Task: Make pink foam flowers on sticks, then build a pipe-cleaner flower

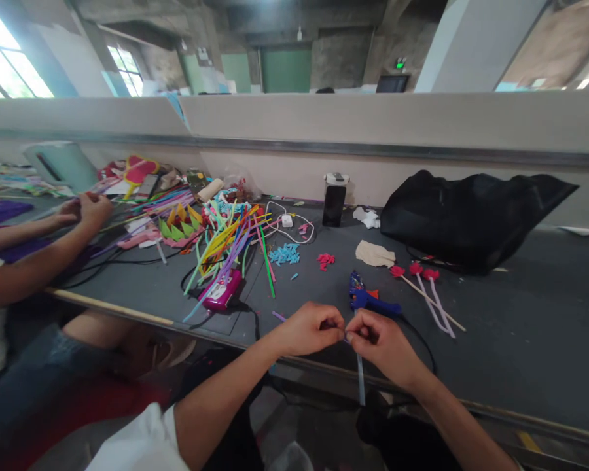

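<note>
Straw (360, 383): thin and pale, it hangs down past the front edge of the counter (520, 340), its top end caught between both hands.
Left hand (308, 329): curled nearly closed, knuckles up, thumb and forefinger pinching the straw's top.
Right hand (383, 341): same tight pinch, fingertips meeting the left's, forearm coming in from the lower right.
Slip risk: most of the straw dangles unsupported, so a loosened pinch could drop it to the floor.
Glue gun (368, 299): lying just behind the right knuckles, where a backward nudge might knock it or burn a finger.
Neighbour's hands (86, 210): busy, well off to the left.
</note>
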The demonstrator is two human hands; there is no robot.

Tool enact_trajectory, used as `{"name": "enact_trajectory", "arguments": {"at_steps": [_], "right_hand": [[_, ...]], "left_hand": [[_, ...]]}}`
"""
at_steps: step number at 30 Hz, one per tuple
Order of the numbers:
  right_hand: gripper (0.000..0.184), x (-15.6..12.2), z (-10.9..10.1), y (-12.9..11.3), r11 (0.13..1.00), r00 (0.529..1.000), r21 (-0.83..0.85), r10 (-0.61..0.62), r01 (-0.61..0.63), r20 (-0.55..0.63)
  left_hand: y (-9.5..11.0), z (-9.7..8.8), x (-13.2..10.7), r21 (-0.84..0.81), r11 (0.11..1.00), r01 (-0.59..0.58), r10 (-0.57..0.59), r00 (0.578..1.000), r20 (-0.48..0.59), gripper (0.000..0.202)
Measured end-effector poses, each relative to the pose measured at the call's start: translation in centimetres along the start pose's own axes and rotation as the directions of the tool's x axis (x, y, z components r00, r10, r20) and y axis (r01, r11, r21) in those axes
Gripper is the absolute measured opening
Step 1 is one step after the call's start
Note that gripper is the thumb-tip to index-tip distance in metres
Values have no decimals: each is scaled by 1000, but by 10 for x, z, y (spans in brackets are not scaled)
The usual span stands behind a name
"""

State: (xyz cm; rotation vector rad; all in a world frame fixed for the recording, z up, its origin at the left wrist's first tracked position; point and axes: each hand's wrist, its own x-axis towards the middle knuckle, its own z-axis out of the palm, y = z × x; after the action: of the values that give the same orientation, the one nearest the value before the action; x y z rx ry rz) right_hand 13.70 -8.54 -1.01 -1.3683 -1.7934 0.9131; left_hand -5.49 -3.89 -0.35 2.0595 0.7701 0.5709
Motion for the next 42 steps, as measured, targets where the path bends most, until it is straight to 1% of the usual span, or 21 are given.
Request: {"name": "enact_trajectory", "arguments": {"at_steps": [2, 3, 5, 6, 8, 9, 11, 13, 15, 20, 22, 25, 29, 31, 33, 36, 38, 39, 40, 41, 42], "right_hand": [[9, -1, -1, -3, 996, 997, -53, -68, 66, -28], [9, -1, -2, -4, 994, 995, -66, -85, 82, -44], [9, 1, -5, -5, 996, 995, -52, -78, 75, -63], [8, 2, -6, -5, 998, 996, -26, -59, 57, -66], [9, 5, -9, -5, 999, 998, 43, -7, 10, -58], [11, 7, -10, -5, 996, 999, 83, 23, -19, -46], [16, 10, -12, -5, 979, 995, 182, 97, -96, 1], [23, 12, -13, -7, 942, 986, 291, 156, -168, 65], [30, 14, -14, -9, 912, 980, 361, 168, -195, 105], [27, 23, -16, -13, 907, 988, 395, 122, -148, 90], [28, 28, -17, -13, 881, 987, 447, 120, -156, 107], [30, 35, -21, -12, 850, 979, 487, 157, -202, 131], [29, 42, -26, -11, 842, 975, 490, 190, -223, 118], [26, 44, -26, -10, 849, 977, 483, 182, -212, 109], [22, 44, -22, -7, 861, 981, 471, 160, -191, 107], [19, 43, -13, 0, 853, 978, 480, 151, -204, 147], [20, 41, -8, 3, 797, 961, 540, 193, -271, 198], [21, 40, -6, 4, 754, 950, 578, 224, -311, 219], [23, 40, -4, 5, 708, 939, 618, 253, -342, 231], [24, 40, -4, 5, 663, 932, 655, 276, -362, 235], [26, 39, -3, 5, 625, 928, 688, 293, -368, 230]], "left_hand": [[-3, 1, 1, -244, 965, 98, -94, 995, 27, 14], [-4, 2, 2, -330, 936, 123, -121, 992, 29, 17], [-4, 4, 2, -390, 912, 131, -145, 989, -7, 20], [-2, 4, 3, -360, 925, 123, -148, 988, -43, 20], [2, 5, 2, -208, 974, 86, -115, 984, -134, 18], [5, 4, 2, -109, 992, 55, -74, 981, -178, 15], [9, 2, 0, 77, 996, -38, 56, 968, -246, 11], [12, 0, -1, 204, 970, -132, 186, 945, -270, 11], [13, -4, -2, 281, 943, -177, 256, 926, -276, 12], [18, -17, 4, 352, 919, -175, 278, 923, -265, 9], [22, -24, 10, 341, 926, -163, 258, 932, -254, 8], [26, -32, 22, 316, 937, -146, 221, 951, -215, 7], [23, -33, 33, 214, 970, -112, 152, 972, -180, 12], [18, -31, 35, 74, 997, -24, 36, 984, -176, 12], [12, -26, 34, -116, 989, 89, -103, 986, -127, 12], [3, -17, 32, -398, 886, 237, -274, 961, -36, 13], [-1, -12, 32, -525, 794, 306, -347, 938, 21, 14], [-2, -9, 32, -548, 774, 318, -359, 933, 35, 13], [-3, -8, 32, -533, 788, 306, -348, 937, 25, 13], [-3, -6, 33, -478, 837, 265, -310, 951, -16, 11], [-3, -6, 32, -379, 904, 196, -244, 966, -83, 9]]}}
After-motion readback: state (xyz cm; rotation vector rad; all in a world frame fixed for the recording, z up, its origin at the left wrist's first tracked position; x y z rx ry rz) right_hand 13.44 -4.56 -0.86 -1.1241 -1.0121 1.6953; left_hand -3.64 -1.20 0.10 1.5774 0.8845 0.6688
